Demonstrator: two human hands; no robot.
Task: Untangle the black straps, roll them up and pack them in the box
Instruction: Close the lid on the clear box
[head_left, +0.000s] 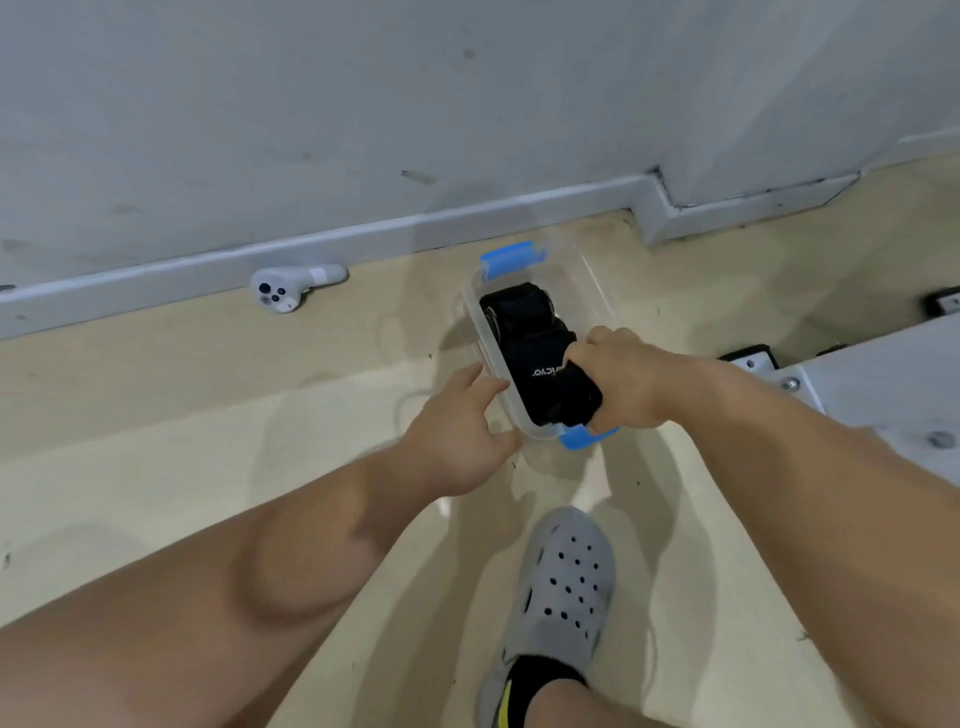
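Mid-frame on the pale floor (156, 415) below a grey wall (363, 104), the right hand (631, 387) grips rolled black straps (540, 358) inside the clear box (475, 322); the left hand (457, 441), fingers loosely spread, touches its rim.

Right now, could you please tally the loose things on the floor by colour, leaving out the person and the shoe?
Black: 2 rolled fabric straps, both in the box
Clear with blue clips: 1 plastic box
White: 1 handheld controller by the skirting
Total: 4

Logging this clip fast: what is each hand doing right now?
Left hand: open, fingers resting against the side of the clear box, holding nothing.
Right hand: closed on a rolled black strap, pressing it into the box.
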